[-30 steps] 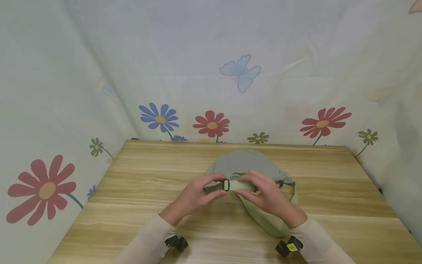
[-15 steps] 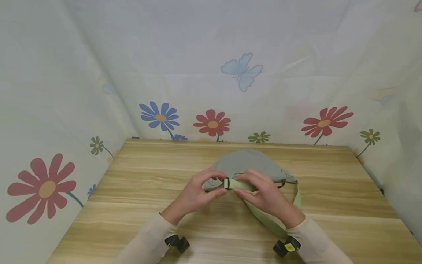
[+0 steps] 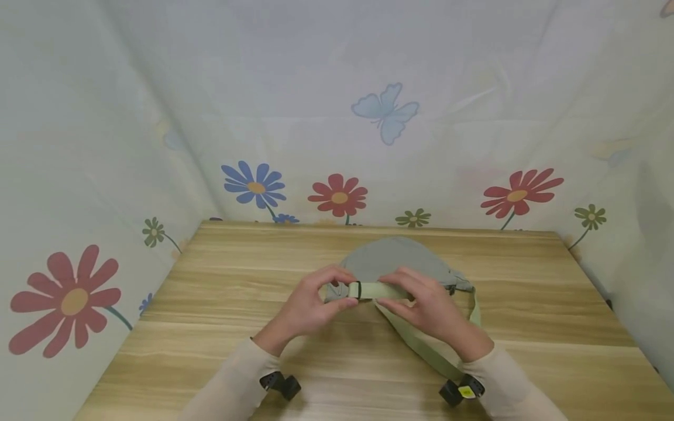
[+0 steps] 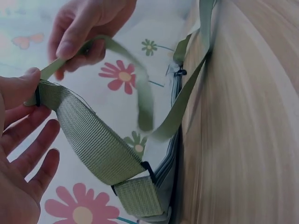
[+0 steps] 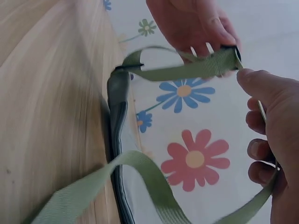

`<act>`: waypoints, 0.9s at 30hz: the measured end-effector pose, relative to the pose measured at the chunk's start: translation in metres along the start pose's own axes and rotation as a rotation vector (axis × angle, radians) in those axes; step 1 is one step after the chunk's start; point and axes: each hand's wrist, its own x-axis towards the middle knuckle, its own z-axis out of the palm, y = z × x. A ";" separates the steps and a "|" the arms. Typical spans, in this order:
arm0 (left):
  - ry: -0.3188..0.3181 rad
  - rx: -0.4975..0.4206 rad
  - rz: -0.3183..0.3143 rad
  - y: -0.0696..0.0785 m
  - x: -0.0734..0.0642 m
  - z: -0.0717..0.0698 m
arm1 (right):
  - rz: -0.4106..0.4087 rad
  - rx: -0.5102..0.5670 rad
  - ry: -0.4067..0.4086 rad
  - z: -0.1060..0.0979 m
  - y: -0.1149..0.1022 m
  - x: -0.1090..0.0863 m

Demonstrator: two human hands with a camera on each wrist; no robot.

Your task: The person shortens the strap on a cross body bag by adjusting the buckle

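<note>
A grey-green waist bag lies on the wooden table with its pale green webbing strap raised in front. My left hand pinches the black strap slider between thumb and index finger, its other fingers spread in the left wrist view. To the right, my right hand grips the strap between thumb and fingers. A strap loop hangs from the slider down to a black buckle at the bag's end. From the right hand, more strap drops toward the table.
The wooden table runs back to a pale curtain printed with flowers and a butterfly. Similar curtain hangs along both sides. Black wrist devices sit on both sleeved forearms, close over the table's near part.
The left hand has shifted slightly left with the slider, and the right hand slightly right. A longer stretch of strap shows between them. The bag stays in place.
</note>
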 end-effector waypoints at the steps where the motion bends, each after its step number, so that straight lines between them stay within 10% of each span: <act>1: 0.006 -0.003 -0.008 -0.001 0.000 -0.001 | -0.003 -0.008 -0.001 -0.002 0.001 0.000; 27: -0.061 -0.031 0.073 -0.005 0.003 0.003 | -0.082 -0.014 -0.014 0.007 -0.005 0.008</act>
